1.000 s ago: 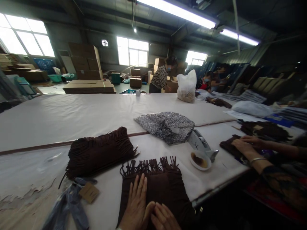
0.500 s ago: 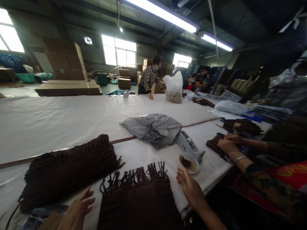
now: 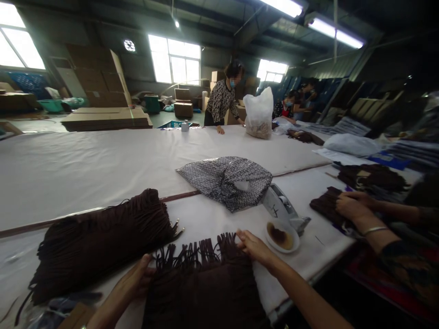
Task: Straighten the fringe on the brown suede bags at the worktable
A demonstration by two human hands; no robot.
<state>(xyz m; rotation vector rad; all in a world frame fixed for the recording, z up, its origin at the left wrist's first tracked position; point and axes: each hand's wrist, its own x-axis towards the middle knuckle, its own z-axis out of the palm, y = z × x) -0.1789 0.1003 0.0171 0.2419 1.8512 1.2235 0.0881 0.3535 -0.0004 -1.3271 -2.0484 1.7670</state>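
A dark brown fringed piece of fabric lies directly before me, its strips pointing away from me. At its far left corner, my left hand rests against the edge, fingers loosely bent and apart. My right hand has its fingertips closed on the strips at the far right corner. A second brown fringed piece lies to the left, set at an angle. Beyond my right hand stand a white dish with a brown stain inside and a grey tape dispenser.
A black-and-white patterned plastic bag lies mid-table. At right, a co-worker's hands work on a brown piece. Across the white table, another person stands beside a filled white bag. Plastic wrapping lies front left.
Both my hands have come inward to the far corners of the middle fringed piece, and my right fingers have closed on its strips. The whole view has shifted slightly.
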